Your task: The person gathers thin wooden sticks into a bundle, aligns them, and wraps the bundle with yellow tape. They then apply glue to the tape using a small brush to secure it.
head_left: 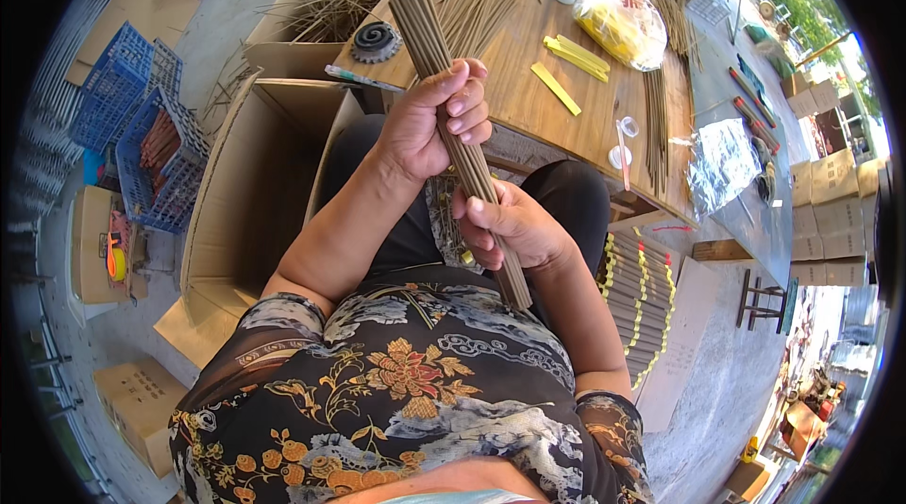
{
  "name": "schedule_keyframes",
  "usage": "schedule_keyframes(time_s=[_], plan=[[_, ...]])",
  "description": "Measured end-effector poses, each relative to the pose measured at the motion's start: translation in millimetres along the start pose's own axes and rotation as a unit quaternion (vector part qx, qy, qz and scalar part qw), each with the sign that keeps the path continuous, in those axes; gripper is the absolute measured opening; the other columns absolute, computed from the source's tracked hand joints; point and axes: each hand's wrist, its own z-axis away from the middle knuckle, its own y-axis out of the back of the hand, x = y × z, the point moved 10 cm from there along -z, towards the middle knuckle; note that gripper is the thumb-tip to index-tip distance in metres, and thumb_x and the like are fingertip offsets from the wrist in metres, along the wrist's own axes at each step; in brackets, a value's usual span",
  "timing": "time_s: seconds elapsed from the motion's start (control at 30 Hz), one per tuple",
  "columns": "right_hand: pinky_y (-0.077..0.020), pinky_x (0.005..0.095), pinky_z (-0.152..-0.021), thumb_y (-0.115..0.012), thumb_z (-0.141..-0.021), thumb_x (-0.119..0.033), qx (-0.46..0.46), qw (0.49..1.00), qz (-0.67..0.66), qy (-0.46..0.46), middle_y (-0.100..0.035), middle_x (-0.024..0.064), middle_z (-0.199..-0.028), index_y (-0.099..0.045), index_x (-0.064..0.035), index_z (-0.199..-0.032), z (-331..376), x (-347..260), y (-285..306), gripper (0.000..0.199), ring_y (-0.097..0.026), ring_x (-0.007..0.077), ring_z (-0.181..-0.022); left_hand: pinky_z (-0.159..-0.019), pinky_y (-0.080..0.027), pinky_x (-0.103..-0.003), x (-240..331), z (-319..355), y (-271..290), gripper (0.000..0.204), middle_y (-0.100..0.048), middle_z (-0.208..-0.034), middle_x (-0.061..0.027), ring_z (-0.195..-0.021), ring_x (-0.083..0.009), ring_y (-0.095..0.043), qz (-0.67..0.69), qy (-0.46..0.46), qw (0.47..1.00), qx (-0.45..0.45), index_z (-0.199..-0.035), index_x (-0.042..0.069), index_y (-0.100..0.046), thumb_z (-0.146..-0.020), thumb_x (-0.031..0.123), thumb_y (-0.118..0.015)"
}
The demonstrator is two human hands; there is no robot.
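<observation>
One table (604,108) stood beyond our left hand (432,125), with which we clasped the stick bundle (470,167) high up; our right hand (521,228) (nearer us, also closed) gripped it lower, above our lap (576,193).

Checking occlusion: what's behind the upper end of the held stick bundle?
The wooden table, with loose sticks showing to the right of the stick bundle. Anything directly behind bundle and left hand is covered.

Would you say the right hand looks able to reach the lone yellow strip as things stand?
Probably yes, once the right hand lets go of the stick bundle; the yellow strip lies uncovered on the table.
</observation>
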Motion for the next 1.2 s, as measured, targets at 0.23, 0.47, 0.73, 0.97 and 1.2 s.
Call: schedule_keyframes(time_s=[0.23,0.47,0.73,0.97,1.2], plan=[[-0.0389,0.0205,-0.041,-0.058,-0.084,-0.021,0.236,0.914,0.322,0.066,-0.049,0.0014,-0.058,-0.046,-0.0057,-0.08,-3.7,-21.4,34.0,0.021,-0.046,0.0069,-0.043,-0.047,-0.036,-0.021,16.9,8.3,38.0,0.011,-0.047,-0.059,0.0025,-0.048,-0.0063,-0.044,-0.235,-0.081,0.933,0.261,-0.085,0.009,-0.054,-0.082,0.017,-0.061],[-0.0386,0.0209,-0.04,-0.062,-0.082,-0.019,0.056,0.996,0.063,0.005,-0.048,0.0,-0.057,-0.044,-0.0054,-0.078,-9.0,-3.8,9.1,0.023,-0.046,0.0066,-0.043,-0.042,-0.033,-0.019,7.6,-2.7,-4.6,0.009,-0.046,-0.058,0.0024,-0.044,-0.0052,-0.04,-0.089,-0.021,0.994,0.052,-0.089,0.007,-0.054,-0.085,0.015,-0.056],[-0.039,0.0211,-0.039,-0.061,-0.082,-0.019,0.173,0.955,0.241,0.027,-0.046,-0.0003,-0.053,-0.042,-0.0065,-0.076,-5.8,-8.2,27.9,0.024,-0.047,0.0076,-0.042,-0.046,-0.037,-0.022,7.2,1.7,24.1,0.008,-0.047,-0.06,0.0019,-0.05,-0.0056,-0.044,-0.105,-0.019,0.984,0.143,-0.082,0.009,-0.052,-0.082,0.013,-0.059],[-0.0388,0.0212,-0.04,-0.061,-0.082,-0.02,0.244,0.917,0.312,0.045,-0.047,-0.0001,-0.056,-0.043,-0.0059,-0.076,-3.7,-22.6,29.8,0.024,-0.047,0.0064,-0.044,-0.043,-0.034,-0.021,20.5,3.8,32.9,0.008,-0.046,-0.056,0.0019,-0.047,-0.0065,-0.042,-0.191,-0.069,0.945,0.255,-0.08,0.01,-0.052,-0.084,0.015,-0.058],[-0.0436,0.0221,-0.044,-0.064,-0.08,-0.02,0.075,0.991,0.106,0.022,-0.052,0.0029,-0.061,-0.046,-0.0049,-0.076,-11.7,-13.3,6.1,0.024,-0.052,0.0093,-0.049,-0.04,-0.032,-0.022,15.3,-3.8,0.0,0.009,-0.045,-0.054,0.0032,-0.043,-0.0057,-0.04,-0.1,-0.052,0.992,0.055,-0.08,0.009,-0.052,-0.084,0.015,-0.057]])
